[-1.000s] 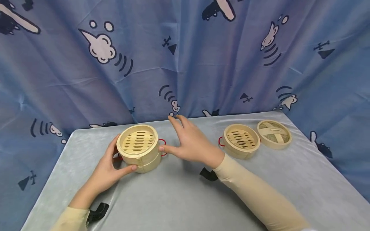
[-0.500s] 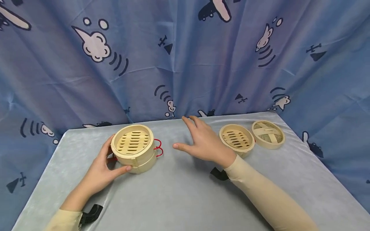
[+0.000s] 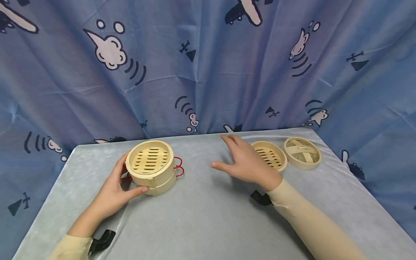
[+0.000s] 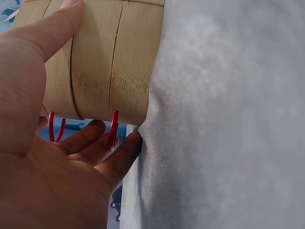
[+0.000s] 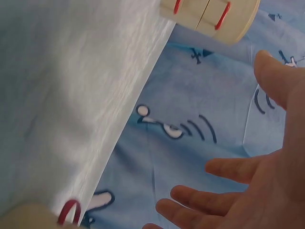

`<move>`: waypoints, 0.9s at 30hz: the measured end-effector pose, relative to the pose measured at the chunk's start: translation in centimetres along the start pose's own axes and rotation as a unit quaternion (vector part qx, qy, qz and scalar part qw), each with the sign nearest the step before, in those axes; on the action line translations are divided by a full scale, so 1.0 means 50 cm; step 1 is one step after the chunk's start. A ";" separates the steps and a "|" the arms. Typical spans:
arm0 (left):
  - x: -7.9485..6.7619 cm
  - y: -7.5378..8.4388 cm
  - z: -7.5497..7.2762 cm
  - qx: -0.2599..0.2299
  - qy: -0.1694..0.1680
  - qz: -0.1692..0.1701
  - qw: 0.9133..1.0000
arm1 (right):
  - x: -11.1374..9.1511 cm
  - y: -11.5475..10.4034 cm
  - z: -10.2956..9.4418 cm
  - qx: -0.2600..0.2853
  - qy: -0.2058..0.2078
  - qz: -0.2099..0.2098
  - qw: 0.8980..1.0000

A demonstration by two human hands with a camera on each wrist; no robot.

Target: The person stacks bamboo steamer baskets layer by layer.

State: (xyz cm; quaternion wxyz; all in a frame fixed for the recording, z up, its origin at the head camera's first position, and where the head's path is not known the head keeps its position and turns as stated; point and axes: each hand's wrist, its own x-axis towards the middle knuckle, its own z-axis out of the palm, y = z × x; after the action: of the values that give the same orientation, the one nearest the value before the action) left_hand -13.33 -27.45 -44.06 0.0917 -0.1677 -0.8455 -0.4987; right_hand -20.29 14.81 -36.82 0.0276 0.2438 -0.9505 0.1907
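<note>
Two round bamboo steamer baskets (image 3: 164, 178), stacked one on the other, stand at the left of the table with red loop handles at their sides. My left hand (image 3: 112, 193) holds this stack, thumb (image 4: 64, 28) along the front wall and fingers (image 4: 121, 157) behind the handle side. The slatted floor of the upper basket faces up. Over the table, my right hand (image 3: 248, 162) hangs with thumb and fingers spread and nothing between them. Just beyond it a third bamboo steamer basket (image 3: 273, 155) is partly hidden by that hand.
A woven bamboo steamer lid (image 3: 305, 153) lies right of the third basket, close against it. A pale grey cloth covers the table (image 3: 182, 224). A blue patterned curtain (image 3: 162, 72) hangs along the back and sides.
My right hand has drawn away from the stack and moved right, toward the third basket, fingers still spread. The left hand keeps its hold on the stack. The head view has shifted slightly.
</note>
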 end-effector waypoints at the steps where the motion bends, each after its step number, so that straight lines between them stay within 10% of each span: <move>1: 0.001 0.000 0.000 0.000 -0.002 -0.001 1.000 | -0.003 0.007 -0.002 0.001 -0.003 0.005 1.000; 27: 0.000 0.003 0.002 0.005 -0.010 -0.011 1.000 | -0.016 0.149 -0.088 0.026 -0.059 0.026 0.998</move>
State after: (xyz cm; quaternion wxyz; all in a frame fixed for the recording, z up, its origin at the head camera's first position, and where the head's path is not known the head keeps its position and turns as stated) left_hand -13.29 -27.31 -43.98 0.0787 -0.1630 -0.8506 -0.4937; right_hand -23.32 22.85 -35.48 -0.0395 0.2305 -0.9511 0.2019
